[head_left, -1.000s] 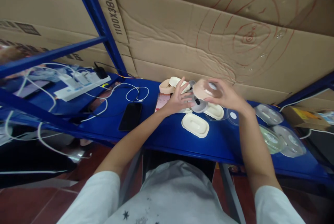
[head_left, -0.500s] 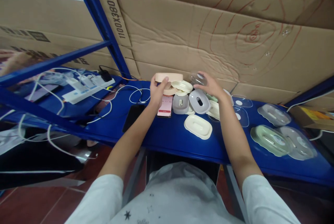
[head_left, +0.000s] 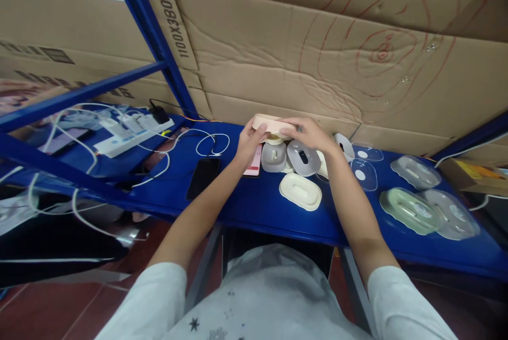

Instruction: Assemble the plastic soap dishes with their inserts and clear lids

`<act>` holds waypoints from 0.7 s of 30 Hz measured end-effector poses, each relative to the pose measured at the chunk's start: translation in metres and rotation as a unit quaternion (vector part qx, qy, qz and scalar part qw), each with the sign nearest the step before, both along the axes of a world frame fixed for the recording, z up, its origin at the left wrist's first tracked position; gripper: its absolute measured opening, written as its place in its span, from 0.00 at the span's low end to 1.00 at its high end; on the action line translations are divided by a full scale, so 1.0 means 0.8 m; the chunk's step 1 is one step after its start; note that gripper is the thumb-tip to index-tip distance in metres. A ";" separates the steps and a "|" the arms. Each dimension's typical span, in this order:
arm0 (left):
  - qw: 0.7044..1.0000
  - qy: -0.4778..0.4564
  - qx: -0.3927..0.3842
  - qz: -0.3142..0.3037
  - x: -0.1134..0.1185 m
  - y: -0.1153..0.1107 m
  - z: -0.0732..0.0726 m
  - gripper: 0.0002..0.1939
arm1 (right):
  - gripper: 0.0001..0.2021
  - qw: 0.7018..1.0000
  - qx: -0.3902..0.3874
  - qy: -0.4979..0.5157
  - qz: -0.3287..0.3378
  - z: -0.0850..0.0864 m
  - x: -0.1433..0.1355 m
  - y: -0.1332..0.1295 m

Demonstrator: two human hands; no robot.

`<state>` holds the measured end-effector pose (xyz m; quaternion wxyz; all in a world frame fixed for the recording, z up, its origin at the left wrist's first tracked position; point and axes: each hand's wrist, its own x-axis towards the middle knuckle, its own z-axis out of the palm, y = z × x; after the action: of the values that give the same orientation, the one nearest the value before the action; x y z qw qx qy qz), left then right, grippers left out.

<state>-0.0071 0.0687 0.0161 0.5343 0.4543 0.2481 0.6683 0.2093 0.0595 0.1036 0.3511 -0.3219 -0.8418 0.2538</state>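
Observation:
Near the back of the blue table, a peach-coloured oval plastic dish point(head_left: 269, 124) is raised above the others. My left hand point(head_left: 249, 143) grips its left end, thumb on the near side. At its right end, my right hand point(head_left: 310, 132) closes with thumb in front and fingers over the top. Just below lie a grey oval dish point(head_left: 273, 159) and a second grey piece point(head_left: 298, 164) with a dark slot. A cream oval piece point(head_left: 300, 192) lies closer to me. The phone with a pink screen point(head_left: 253, 168) is partly behind my left hand.
A black phone point(head_left: 202, 178) lies left, near a white cable and a power strip point(head_left: 133, 139). To the right are clear lids point(head_left: 365, 176), a green covered dish point(head_left: 408, 212) and grey covered dishes point(head_left: 415, 172). Blue shelf posts point(head_left: 174, 83) and cardboard point(head_left: 254, 38) stand behind.
My left hand has moved right with the peach dish. My right hand has come left from a clear lid and now grips the dish's other end; that lid no longer shows.

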 end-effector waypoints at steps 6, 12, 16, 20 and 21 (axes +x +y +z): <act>0.999 0.037 0.036 -0.001 -0.001 0.000 -0.001 0.38 | 0.21 0.988 -0.114 0.102 -0.034 -0.007 0.003 0.012; 0.998 0.052 0.036 -0.008 -0.005 0.005 -0.002 0.43 | 0.26 0.951 -0.146 0.243 -0.125 -0.028 0.001 0.040; 0.997 0.043 0.017 0.064 -0.010 0.008 -0.001 0.41 | 0.22 0.968 0.004 0.154 -0.199 -0.032 0.019 0.051; 0.986 0.021 -0.028 0.161 -0.012 0.014 -0.001 0.39 | 0.17 0.964 0.107 -0.043 -0.241 -0.038 0.036 0.050; 0.984 0.019 -0.031 0.172 -0.012 0.014 -0.002 0.40 | 0.18 0.960 0.107 -0.077 -0.245 -0.039 0.037 0.049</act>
<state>-0.0170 0.0803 0.0148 0.4203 0.4008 0.3537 0.7333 0.2385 0.0983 0.0724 0.3692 -0.4978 -0.7836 0.0429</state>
